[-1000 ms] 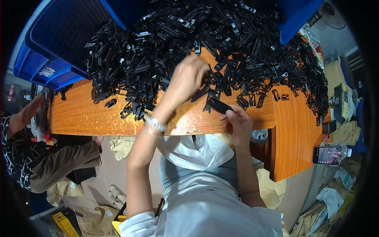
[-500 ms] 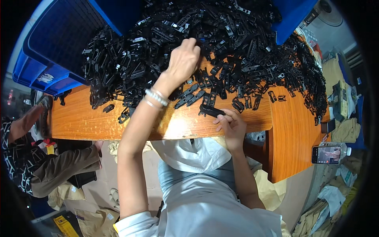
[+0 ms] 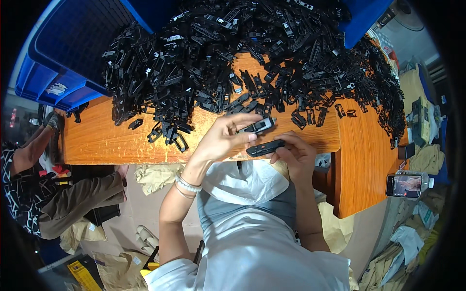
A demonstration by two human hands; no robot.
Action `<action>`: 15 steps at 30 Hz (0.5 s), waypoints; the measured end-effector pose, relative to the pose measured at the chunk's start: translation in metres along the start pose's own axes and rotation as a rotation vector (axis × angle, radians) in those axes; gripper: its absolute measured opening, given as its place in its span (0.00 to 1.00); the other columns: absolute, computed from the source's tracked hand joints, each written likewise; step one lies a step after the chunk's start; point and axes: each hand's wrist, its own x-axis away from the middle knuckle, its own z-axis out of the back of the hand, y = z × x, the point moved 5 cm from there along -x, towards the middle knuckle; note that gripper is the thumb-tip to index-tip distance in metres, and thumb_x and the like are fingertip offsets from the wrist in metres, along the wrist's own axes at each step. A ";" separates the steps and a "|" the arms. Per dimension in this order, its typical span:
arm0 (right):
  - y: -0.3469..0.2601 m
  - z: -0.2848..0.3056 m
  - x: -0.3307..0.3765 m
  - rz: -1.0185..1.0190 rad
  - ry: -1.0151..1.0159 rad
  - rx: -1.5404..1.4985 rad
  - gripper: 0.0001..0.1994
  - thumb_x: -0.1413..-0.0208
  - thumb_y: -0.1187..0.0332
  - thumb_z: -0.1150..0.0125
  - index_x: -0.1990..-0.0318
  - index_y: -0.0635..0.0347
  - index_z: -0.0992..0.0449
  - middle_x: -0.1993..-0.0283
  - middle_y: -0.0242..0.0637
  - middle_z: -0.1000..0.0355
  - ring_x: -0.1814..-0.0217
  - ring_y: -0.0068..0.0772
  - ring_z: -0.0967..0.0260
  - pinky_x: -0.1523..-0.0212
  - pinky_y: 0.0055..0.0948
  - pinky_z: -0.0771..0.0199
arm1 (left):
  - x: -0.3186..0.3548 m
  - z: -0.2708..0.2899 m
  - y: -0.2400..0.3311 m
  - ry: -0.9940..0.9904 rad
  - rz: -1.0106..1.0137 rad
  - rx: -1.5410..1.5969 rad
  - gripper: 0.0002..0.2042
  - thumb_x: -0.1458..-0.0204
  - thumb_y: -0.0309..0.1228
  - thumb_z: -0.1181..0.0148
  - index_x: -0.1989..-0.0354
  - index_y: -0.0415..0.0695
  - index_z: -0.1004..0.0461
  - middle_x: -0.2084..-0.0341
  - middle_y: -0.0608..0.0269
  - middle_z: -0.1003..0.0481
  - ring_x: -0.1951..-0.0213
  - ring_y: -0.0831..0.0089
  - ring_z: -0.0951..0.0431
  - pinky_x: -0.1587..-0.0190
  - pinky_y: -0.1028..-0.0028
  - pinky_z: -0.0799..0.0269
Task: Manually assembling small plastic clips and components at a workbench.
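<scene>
Between the thumb and fingers of my left hand is a small black and grey plastic part, tilted up to the right. My right hand pinches a longer black plastic piece by its right end, just below the first part. The two pieces are close together but look apart, over the front edge of the wooden table. Beyond my hands spreads a large heap of black plastic parts, with several loose ones lying at its near side.
A blue crate stands at the left of the heap, and a blue panel rises at the back right. A phone rests by the table's right edge. Another person's arm and leg show at the far left.
My left hand has drawn back from the heap toward me, bringing a black and grey part. My right hand still grips its black piece, now turned slightly.
</scene>
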 end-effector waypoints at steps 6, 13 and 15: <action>-0.001 -0.005 0.002 -0.019 0.112 0.029 0.10 0.54 0.86 0.50 0.61 0.75 0.31 0.62 0.45 0.33 0.70 0.33 0.27 0.67 0.24 0.23 | 0.023 -0.020 0.022 -0.042 -0.271 -0.674 0.28 0.68 0.12 0.59 0.50 0.35 0.35 0.56 0.47 0.30 0.51 0.59 0.31 0.47 0.70 0.39; -0.007 -0.012 0.012 0.082 0.149 0.189 0.12 0.53 0.86 0.48 0.59 0.74 0.32 0.60 0.44 0.34 0.65 0.31 0.28 0.63 0.22 0.25 | 0.032 -0.019 0.007 0.072 -0.178 -0.510 0.24 0.59 0.17 0.47 0.48 0.34 0.37 0.58 0.48 0.29 0.58 0.64 0.26 0.56 0.72 0.33; 0.000 -0.014 0.015 0.042 0.075 0.160 0.15 0.55 0.86 0.47 0.56 0.71 0.31 0.58 0.42 0.34 0.61 0.29 0.29 0.63 0.22 0.26 | 0.031 -0.019 0.003 0.064 -0.048 -0.392 0.23 0.58 0.20 0.43 0.49 0.34 0.36 0.58 0.49 0.28 0.61 0.66 0.25 0.59 0.74 0.31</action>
